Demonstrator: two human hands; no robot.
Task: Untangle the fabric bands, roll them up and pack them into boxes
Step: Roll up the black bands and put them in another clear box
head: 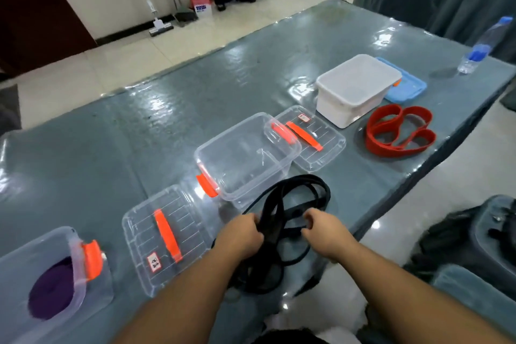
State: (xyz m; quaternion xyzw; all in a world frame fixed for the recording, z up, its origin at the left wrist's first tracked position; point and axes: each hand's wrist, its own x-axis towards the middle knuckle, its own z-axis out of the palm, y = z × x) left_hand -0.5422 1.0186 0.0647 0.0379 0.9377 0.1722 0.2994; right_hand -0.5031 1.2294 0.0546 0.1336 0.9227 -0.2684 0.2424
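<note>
Gripping the tangled black band point(282, 220) at the near table edge, our left hand point(240, 234) and right hand point(321, 232) each pinch a strand. We judge one purple band point(51, 290) packed near-left; the red band point(399, 131) waits far right.

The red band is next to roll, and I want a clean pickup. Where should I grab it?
Probably from above on the red band, at its outer loop by the table edge: it lies flat in folded loops, apart from the white box, so that edge is free to pinch.
</note>
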